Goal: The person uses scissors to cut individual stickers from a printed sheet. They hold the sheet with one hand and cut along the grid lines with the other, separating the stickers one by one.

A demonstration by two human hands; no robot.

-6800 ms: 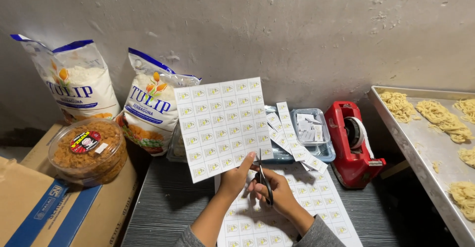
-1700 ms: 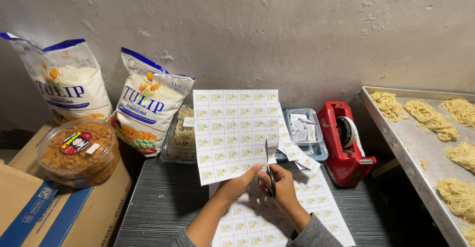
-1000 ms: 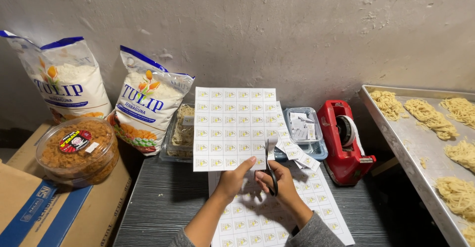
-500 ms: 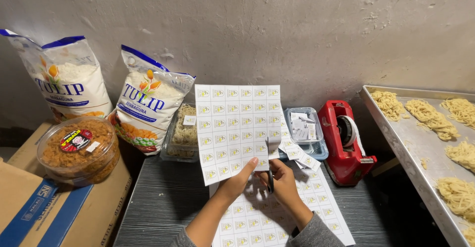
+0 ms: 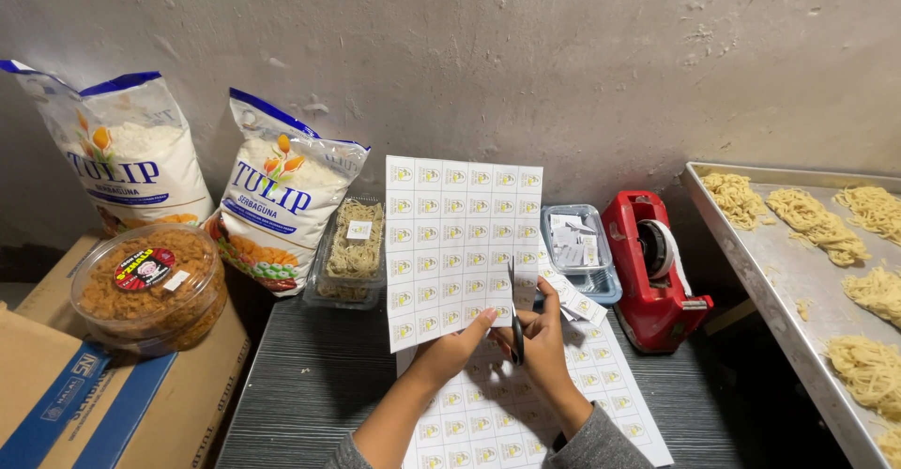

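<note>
Near: flat label sheets point(image 5: 563, 394) on ribbed dark table point(image 5: 310, 384). Left hand point(image 5: 450, 347) pinches upright gridded sticker sheet point(image 5: 460, 244) at its bottom edge; right hand point(image 5: 544, 338) grips scissors point(image 5: 515, 323), blades in the paper. Behind: glossy red tape dispenser point(image 5: 652, 272), two plastic flour bags point(image 5: 282, 201).

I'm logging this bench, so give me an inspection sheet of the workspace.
Surface: dark ribbed tabletop, more label sheets lying on it.
Job's things: label sheet held upright; scissors cutting its right side.
Clutter: two flour bags, noodle pack, clear tub, tray of cut labels, red tape dispenser.
Hands: left hand grips sheet; right hand works scissors.
Cables: nothing seen.
Surroundings: grey wall, metal noodle tray, cardboard box.
</note>
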